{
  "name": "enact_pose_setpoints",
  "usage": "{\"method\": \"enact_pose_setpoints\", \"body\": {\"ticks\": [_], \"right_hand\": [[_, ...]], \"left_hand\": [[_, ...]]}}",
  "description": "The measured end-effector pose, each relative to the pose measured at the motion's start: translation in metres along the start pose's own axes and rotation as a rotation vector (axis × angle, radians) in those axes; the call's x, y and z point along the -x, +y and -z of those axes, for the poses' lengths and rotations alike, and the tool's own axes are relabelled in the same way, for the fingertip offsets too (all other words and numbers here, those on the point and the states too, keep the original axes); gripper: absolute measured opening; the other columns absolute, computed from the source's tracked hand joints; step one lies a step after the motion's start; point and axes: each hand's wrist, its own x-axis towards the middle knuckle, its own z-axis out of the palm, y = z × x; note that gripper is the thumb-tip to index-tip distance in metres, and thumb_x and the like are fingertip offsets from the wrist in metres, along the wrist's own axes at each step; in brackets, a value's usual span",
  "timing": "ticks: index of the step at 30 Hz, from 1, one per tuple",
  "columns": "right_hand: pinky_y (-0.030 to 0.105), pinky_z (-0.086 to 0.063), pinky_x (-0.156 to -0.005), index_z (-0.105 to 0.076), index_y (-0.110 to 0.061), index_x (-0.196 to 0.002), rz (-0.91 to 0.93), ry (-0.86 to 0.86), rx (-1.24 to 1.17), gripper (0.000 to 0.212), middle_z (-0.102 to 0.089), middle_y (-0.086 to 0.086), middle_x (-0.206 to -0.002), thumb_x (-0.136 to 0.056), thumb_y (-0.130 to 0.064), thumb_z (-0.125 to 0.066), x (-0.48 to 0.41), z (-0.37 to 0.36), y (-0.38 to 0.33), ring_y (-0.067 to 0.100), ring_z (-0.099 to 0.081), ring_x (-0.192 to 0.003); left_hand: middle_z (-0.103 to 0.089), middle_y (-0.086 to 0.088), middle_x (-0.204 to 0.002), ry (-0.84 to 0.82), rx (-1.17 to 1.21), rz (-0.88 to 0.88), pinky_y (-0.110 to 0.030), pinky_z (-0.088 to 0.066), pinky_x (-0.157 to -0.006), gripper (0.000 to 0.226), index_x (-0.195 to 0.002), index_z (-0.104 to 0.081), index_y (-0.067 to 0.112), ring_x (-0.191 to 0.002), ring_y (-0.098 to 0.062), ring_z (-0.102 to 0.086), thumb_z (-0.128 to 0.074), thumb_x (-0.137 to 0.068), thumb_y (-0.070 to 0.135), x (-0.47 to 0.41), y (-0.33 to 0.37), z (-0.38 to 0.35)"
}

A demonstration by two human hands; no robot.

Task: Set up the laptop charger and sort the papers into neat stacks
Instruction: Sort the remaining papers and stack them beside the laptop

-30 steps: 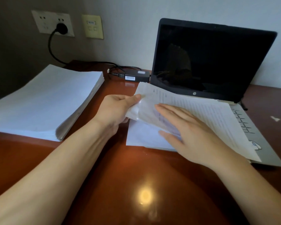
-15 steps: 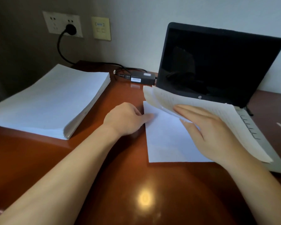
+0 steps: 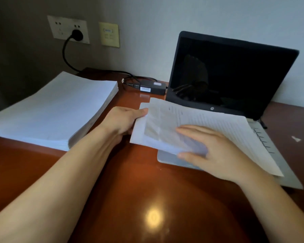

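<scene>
While left hand grip pinches printed sheets over laptop, right hand flat, open, tall paper stack apart.

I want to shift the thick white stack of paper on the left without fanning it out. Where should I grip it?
Grip the thick white stack of paper by its two long side edges, hands coming from left and right, fingers slid under the bottom sheet. It lies flat and squared on the reddish-brown wooden desk, so lifting from above would probably peel off only top sheets.
</scene>
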Motion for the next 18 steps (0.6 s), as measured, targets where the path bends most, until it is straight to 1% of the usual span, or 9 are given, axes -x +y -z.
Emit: {"method": "enact_pose_setpoints", "body": {"ticks": [3,5,7,10,12,13,15,17,18], "right_hand": [[0.020,-0.029,-0.111,-0.037,-0.050,-0.146,-0.052,-0.045,0.020,0.079,-0.035,-0.035,-0.148,-0.076,-0.070,-0.067,0.001,0.000,-0.003,-0.012,-0.031,-0.136],[0.026,-0.037,-0.110,-0.040,-0.045,-0.146,-0.044,-0.013,0.075,0.065,-0.043,-0.028,-0.145,-0.087,-0.054,-0.064,0.001,0.001,-0.004,-0.003,-0.040,-0.133],[0.035,-0.048,-0.102,-0.045,-0.038,-0.142,-0.040,0.022,0.136,0.052,-0.052,-0.020,-0.139,-0.092,-0.040,-0.059,0.002,0.004,-0.009,0.008,-0.051,-0.125],[0.037,-0.050,-0.096,-0.047,-0.035,-0.142,-0.119,0.076,0.196,0.053,-0.055,-0.016,-0.137,-0.091,-0.025,-0.060,0.005,0.005,-0.015,0.014,-0.054,-0.122],[0.039,-0.052,-0.087,-0.054,-0.034,-0.134,-0.173,0.107,0.273,0.044,-0.064,-0.010,-0.122,-0.093,-0.017,-0.054,0.007,0.004,-0.016,0.022,-0.059,-0.111],[0.038,-0.051,-0.074,-0.059,-0.033,-0.124,-0.194,0.144,0.274,0.036,-0.066,-0.008,-0.102,-0.094,-0.014,-0.050,0.008,0.004,-0.016,0.026,-0.061,-0.096],[0.033,-0.040,-0.054,-0.060,-0.029,-0.099,-0.236,0.233,0.167,0.021,-0.054,-0.006,-0.069,-0.097,-0.012,-0.048,0.009,0.007,-0.012,0.029,-0.054,-0.071],[0.034,-0.043,-0.059,-0.060,-0.025,-0.087,-0.267,0.292,-0.066,0.018,-0.061,-0.003,-0.071,-0.100,-0.018,-0.048,0.009,0.017,-0.012,0.030,-0.058,-0.072],[0.036,-0.049,-0.071,-0.066,-0.024,-0.094,-0.271,0.295,-0.211,0.017,-0.070,-0.001,-0.085,-0.101,-0.021,-0.050,0.009,0.024,-0.015,0.027,-0.064,-0.083]], "left_hand": [[-0.080,-0.010,-0.094,-0.057,0.179,0.041,-0.040,-0.061,-0.077,0.028,-0.102,-0.077,0.004,-0.085,-0.028,-0.078,-0.077,-0.090,0.030,0.001,0.001,-0.002],[-0.079,-0.009,-0.099,-0.102,0.270,0.036,-0.038,-0.059,-0.076,0.029,-0.108,-0.077,0.005,-0.088,-0.026,-0.077,-0.072,-0.094,0.031,0.001,0.000,-0.005],[-0.079,-0.003,-0.097,-0.105,0.307,0.023,-0.033,-0.056,-0.069,0.028,-0.110,-0.077,0.012,-0.086,-0.020,-0.074,-0.066,-0.098,0.035,0.001,-0.001,-0.008],[-0.077,-0.004,-0.103,-0.139,0.432,0.047,-0.029,-0.058,-0.065,0.031,-0.119,-0.074,0.015,-0.090,-0.019,-0.072,-0.059,-0.102,0.037,0.003,-0.001,-0.013],[-0.076,-0.007,-0.116,-0.187,0.526,0.068,-0.032,-0.060,-0.074,0.040,-0.127,-0.070,0.015,-0.101,-0.022,-0.073,-0.048,-0.105,0.042,0.004,0.000,-0.015],[-0.074,-0.010,-0.120,-0.205,0.573,0.078,-0.036,-0.060,-0.082,0.045,-0.127,-0.068,0.013,-0.107,-0.025,-0.072,-0.041,-0.107,0.043,0.004,0.000,-0.016],[-0.073,-0.016,-0.123,-0.231,0.616,0.090,-0.042,-0.055,-0.094,0.046,-0.119,-0.067,0.009,-0.113,-0.030,-0.070,-0.033,-0.107,0.037,0.006,0.001,-0.019],[-0.072,-0.014,-0.124,-0.257,0.533,0.066,-0.042,-0.055,-0.095,0.035,-0.116,-0.068,0.010,-0.113,-0.030,-0.070,-0.041,-0.104,0.027,0.008,0.001,-0.024],[-0.072,-0.011,-0.124,-0.277,0.472,0.043,-0.041,-0.055,-0.094,0.028,-0.116,-0.069,0.013,-0.113,-0.029,-0.069,-0.048,-0.102,0.025,0.010,0.001,-0.028]]}}
